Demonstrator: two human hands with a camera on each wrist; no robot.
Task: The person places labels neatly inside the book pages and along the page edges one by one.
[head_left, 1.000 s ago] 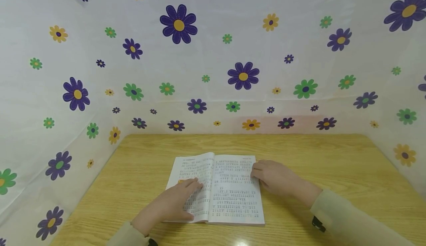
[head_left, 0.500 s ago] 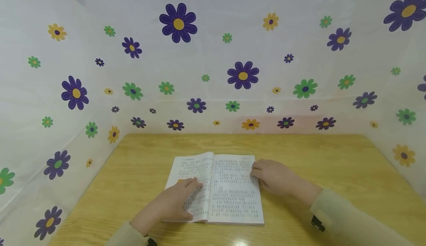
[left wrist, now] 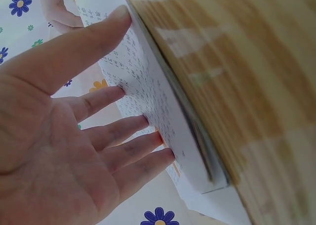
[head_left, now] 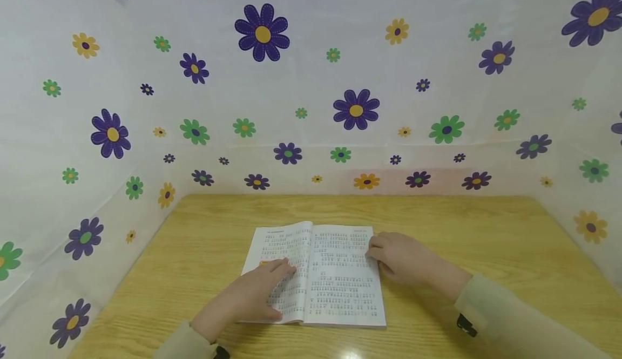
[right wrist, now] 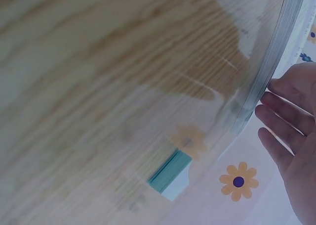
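An open book (head_left: 342,294) with printed text lies on the wooden table. My left hand (head_left: 255,294) rests on its left page, fingers straight and spread. Seen from the left wrist, the left hand (left wrist: 84,131) has its thumb near the book's lower edge and its fingertips on the printed page (left wrist: 133,62). At the right page's outer edge, high up, is my right hand (head_left: 400,259), fingers loosely bent. In the right wrist view the right hand's fingertips (right wrist: 259,109) meet the book's page edges (right wrist: 269,62).
The wooden table (head_left: 194,262) runs back to a white cloth (head_left: 311,83) printed with purple, green and orange flowers, which also hangs at both sides. A small teal and white patch (right wrist: 170,173) shows by the table edge in the right wrist view.
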